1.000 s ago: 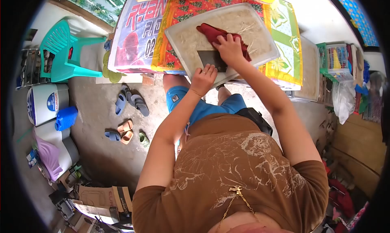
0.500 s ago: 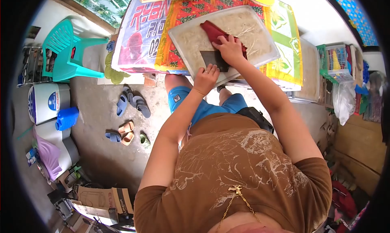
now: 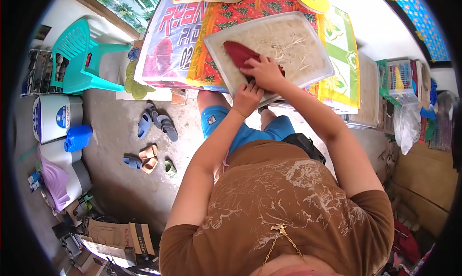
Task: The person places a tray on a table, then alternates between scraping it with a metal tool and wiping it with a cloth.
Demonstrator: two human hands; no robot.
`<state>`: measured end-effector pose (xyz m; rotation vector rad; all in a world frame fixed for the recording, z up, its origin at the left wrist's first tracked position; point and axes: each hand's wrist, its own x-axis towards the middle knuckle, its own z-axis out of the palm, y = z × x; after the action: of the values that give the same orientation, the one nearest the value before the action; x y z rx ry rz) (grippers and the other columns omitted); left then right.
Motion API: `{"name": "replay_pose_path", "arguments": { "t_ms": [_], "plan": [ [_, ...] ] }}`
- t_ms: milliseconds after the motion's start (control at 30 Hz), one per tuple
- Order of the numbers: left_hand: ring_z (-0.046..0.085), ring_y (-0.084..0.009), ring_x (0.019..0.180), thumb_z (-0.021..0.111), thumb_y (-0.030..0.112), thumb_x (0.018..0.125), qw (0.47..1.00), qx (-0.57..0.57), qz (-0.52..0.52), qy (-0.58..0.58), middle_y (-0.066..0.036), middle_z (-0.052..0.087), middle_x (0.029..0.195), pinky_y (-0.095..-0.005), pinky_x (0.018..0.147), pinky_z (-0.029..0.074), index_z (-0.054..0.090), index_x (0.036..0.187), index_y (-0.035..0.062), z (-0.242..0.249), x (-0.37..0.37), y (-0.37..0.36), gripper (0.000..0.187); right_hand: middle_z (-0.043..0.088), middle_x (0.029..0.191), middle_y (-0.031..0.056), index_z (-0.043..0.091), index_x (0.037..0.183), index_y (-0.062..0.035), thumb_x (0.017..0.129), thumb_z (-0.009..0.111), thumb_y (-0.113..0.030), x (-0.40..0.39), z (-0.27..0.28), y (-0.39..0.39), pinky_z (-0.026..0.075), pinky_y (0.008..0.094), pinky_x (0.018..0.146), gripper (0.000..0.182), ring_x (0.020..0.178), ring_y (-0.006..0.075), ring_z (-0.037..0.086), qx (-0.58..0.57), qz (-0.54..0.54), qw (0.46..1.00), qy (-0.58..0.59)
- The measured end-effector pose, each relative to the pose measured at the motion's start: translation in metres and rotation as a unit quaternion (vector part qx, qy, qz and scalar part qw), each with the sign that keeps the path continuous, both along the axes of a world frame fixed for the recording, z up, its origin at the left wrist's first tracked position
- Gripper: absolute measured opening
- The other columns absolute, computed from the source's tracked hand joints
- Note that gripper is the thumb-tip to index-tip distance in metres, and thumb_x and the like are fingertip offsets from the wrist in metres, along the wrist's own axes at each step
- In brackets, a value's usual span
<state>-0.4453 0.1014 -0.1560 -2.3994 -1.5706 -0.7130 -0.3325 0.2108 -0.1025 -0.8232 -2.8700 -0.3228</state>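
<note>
From the head camera, the only view I have, I look down past a brown shirt at a wide, shallow white tray that lies tilted on a table spread with bright printed cloths. The tray's floor is a pale beige, grainy layer with thin, straw-like strands scattered over it, thickest toward the far right part. On the near left part of the tray lies a dark red cloth, crumpled into a long, pointed shape. My right hand lies flat over the near end of that cloth, its fingers spread and pressing down on it rather than curled around it. My left hand sits at the tray's near edge, just beside the right hand and touching it at the fingers; its fingers are bent over the rim, but I cannot tell whether they clamp anything. A sliver of something dark shows between the two hands, too hidden to name. Off to the left a turquoise plastic chair stands on the concrete floor, and several pairs of sandals lie below the table edge.
</note>
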Motion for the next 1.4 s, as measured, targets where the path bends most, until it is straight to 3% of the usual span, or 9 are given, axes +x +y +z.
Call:
{"name": "replay_pose_path", "arguments": {
  "t_ms": [367,567,667,767,867,967,1067,1167,1400],
  "plan": [
    [0.066,-0.0187,0.107,0.06,0.017,0.086,0.998,0.004,0.03,-0.05,-0.008,0.072,0.11,-0.0367,0.078,0.044,0.067,0.097,0.0083,-0.004,0.002,-0.001,0.016,0.061,0.117,-0.0063,0.065,0.126,-0.0341,0.078,0.063,-0.018,0.045,0.004,-0.034,0.046,0.0456,0.081,0.05,0.108,0.0263,0.055,-0.086,-0.079,0.993,0.034],
    [0.069,-0.0182,0.098,0.061,0.012,0.085,0.996,0.018,0.006,-0.083,-0.005,0.072,0.11,-0.0356,0.078,0.045,0.067,0.101,0.0102,-0.009,-0.003,0.003,0.017,0.062,0.121,-0.005,0.066,0.125,-0.0308,0.082,0.059,-0.015,0.084,0.047,-0.038,0.046,0.0465,0.088,0.046,0.109,0.0271,0.056,-0.105,-0.152,0.968,-0.168],
    [0.068,-0.0219,0.09,0.062,0.015,0.087,0.984,-0.097,0.037,-0.145,-0.006,0.069,0.106,-0.0397,0.08,0.044,0.059,0.109,0.0079,0.003,-0.004,-0.001,0.024,0.063,0.113,-0.0042,0.069,0.119,-0.0284,0.084,0.059,-0.02,0.065,0.033,-0.042,0.046,0.0457,0.081,0.038,0.103,0.0253,0.056,-0.077,-0.15,0.984,0.055],
    [0.066,-0.0235,0.084,0.063,0.016,0.087,0.984,-0.043,0.036,-0.167,-0.007,0.067,0.105,-0.0404,0.079,0.044,0.054,0.115,0.0076,-0.001,-0.003,0.0,0.031,0.063,0.109,-0.0038,0.07,0.116,-0.0261,0.083,0.058,-0.02,0.054,0.003,-0.065,0.045,0.0449,0.077,0.036,0.099,0.0241,0.056,0.002,-0.095,0.993,0.07],
    [0.067,-0.0235,0.085,0.063,0.016,0.087,0.984,-0.074,0.025,-0.158,-0.009,0.068,0.104,-0.0392,0.079,0.044,0.054,0.115,0.0072,0.0,-0.004,0.0,0.031,0.06,0.097,-0.0036,0.07,0.114,-0.0275,0.084,0.057,-0.022,0.08,0.013,-0.046,0.042,0.0436,0.074,0.033,0.095,0.0225,0.054,0.04,-0.125,0.991,-0.04],
    [0.068,-0.022,0.08,0.065,0.013,0.085,0.996,-0.015,0.031,-0.086,-0.007,0.07,0.094,-0.0392,0.083,0.047,0.059,0.104,0.0087,0.006,-0.006,0.002,0.02,0.062,0.117,-0.0083,0.068,0.122,-0.0305,0.083,0.057,-0.015,0.093,0.044,-0.015,0.045,0.0435,0.088,0.043,0.107,0.0245,0.055,-0.104,-0.254,0.957,-0.096],
    [0.067,-0.0256,0.087,0.061,0.014,0.081,0.993,0.086,-0.035,-0.066,-0.012,0.07,0.095,-0.0393,0.087,0.048,0.062,0.092,0.0068,0.0,-0.006,0.006,0.013,0.061,0.129,-0.0099,0.067,0.122,-0.0369,0.081,0.06,-0.015,0.068,0.043,-0.02,0.043,0.0443,0.094,0.047,0.115,0.023,0.054,-0.099,-0.125,0.986,0.045],
    [0.067,-0.026,0.093,0.059,0.013,0.078,0.998,-0.034,-0.017,-0.056,-0.014,0.07,0.099,-0.0386,0.09,0.05,0.063,0.083,0.006,0.0,-0.005,0.0,0.009,0.059,0.13,-0.0126,0.066,0.124,-0.0382,0.084,0.059,-0.018,0.034,0.019,-0.014,0.043,0.0452,0.096,0.046,0.112,0.0218,0.053,-0.143,0.023,0.989,-0.027],
    [0.067,-0.0265,0.104,0.059,0.012,0.078,0.997,0.018,-0.026,-0.071,-0.014,0.071,0.108,-0.0387,0.096,0.049,0.064,0.087,0.0052,0.0,-0.005,0.003,0.013,0.057,0.125,-0.0101,0.067,0.121,-0.0405,0.089,0.054,-0.023,0.014,0.019,0.018,0.046,0.0464,0.092,0.039,0.112,0.0251,0.052,-0.065,0.027,0.994,-0.078]
  ]
}}
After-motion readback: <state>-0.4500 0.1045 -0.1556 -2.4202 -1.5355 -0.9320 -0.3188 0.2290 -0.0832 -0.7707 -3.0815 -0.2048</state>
